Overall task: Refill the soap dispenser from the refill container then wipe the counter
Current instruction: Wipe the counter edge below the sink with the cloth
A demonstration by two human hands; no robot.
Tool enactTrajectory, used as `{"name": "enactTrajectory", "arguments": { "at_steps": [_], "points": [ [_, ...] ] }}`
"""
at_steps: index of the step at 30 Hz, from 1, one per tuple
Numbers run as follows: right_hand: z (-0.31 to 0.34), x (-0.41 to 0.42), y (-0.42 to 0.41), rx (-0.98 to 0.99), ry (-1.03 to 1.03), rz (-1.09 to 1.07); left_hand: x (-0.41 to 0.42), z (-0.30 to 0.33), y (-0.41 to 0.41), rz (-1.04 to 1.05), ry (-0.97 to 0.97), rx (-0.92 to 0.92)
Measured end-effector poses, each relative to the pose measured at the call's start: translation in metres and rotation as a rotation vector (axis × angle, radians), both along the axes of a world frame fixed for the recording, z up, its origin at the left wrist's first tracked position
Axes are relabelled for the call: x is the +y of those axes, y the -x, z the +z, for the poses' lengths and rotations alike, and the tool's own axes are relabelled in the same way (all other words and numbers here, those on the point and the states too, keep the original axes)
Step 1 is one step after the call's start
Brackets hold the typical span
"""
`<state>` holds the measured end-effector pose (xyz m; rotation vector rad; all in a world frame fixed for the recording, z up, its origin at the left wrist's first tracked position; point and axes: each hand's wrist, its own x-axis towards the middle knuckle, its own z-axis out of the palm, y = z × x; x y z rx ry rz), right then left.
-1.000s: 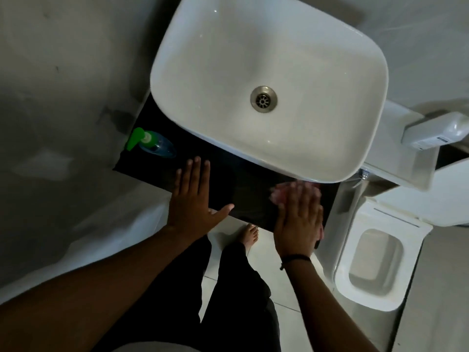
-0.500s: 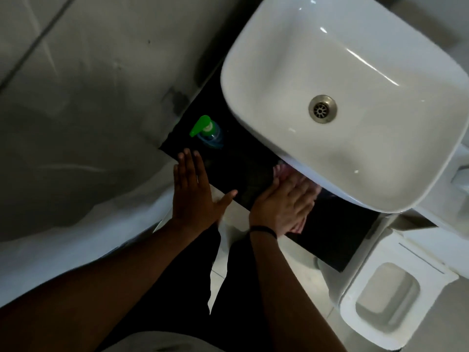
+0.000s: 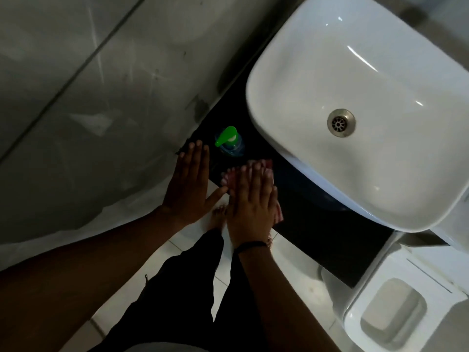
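Observation:
A soap dispenser [image 3: 229,143] with a green pump and clear blue body stands on the black counter [image 3: 317,224], left of the basin. My right hand [image 3: 250,199] lies flat on a pink cloth [image 3: 265,165], pressing it to the counter just below the dispenser. My left hand [image 3: 189,184] rests flat with fingers spread at the counter's left edge, empty, its thumb close to my right hand. No refill container is in view.
A white basin [image 3: 360,110] with a metal drain [image 3: 340,122] overhangs the counter. A white toilet [image 3: 396,313] stands at lower right. A grey wall [image 3: 88,110] runs along the left. My legs and a bare foot are over the tiled floor [image 3: 291,275].
My right hand has slid the pink cloth leftward along the counter, from under the basin's front to just below the dispenser. The view has swung left; my left hand stays flat on the edge.

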<state>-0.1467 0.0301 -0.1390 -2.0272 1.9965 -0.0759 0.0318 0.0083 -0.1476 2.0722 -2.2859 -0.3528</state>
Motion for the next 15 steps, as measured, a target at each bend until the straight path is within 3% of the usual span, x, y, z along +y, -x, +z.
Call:
{"name": "enactTrajectory", "arguments": {
  "at_steps": [1, 3, 7, 8, 12, 13, 15],
  "points": [
    [-0.002, 0.005, 0.015, 0.033, 0.015, 0.087, 0.0, 0.002, 0.0, -0.004, 0.002, -0.006],
    [-0.006, 0.009, 0.045, 0.079, 0.019, 0.062, 0.0, 0.006, 0.0, -0.007, -0.005, -0.014],
    [-0.003, -0.009, 0.034, 0.034, 0.026, -0.397, 0.004, 0.003, 0.014, -0.001, 0.012, -0.034],
    [-0.001, -0.011, 0.023, 0.022, 0.024, -0.421, 0.007, 0.002, 0.02, 0.002, 0.012, -0.033],
    [-0.005, 0.017, 0.064, 0.071, 0.029, 0.091, 0.025, -0.006, 0.041, -0.056, 0.032, -0.017],
    [-0.005, 0.025, 0.091, 0.094, 0.028, 0.148, 0.029, -0.008, 0.047, -0.088, 0.053, -0.013],
    [-0.003, 0.035, 0.131, 0.119, 0.004, -0.018, 0.034, -0.01, 0.06, -0.13, 0.073, -0.01]
  ]
}}
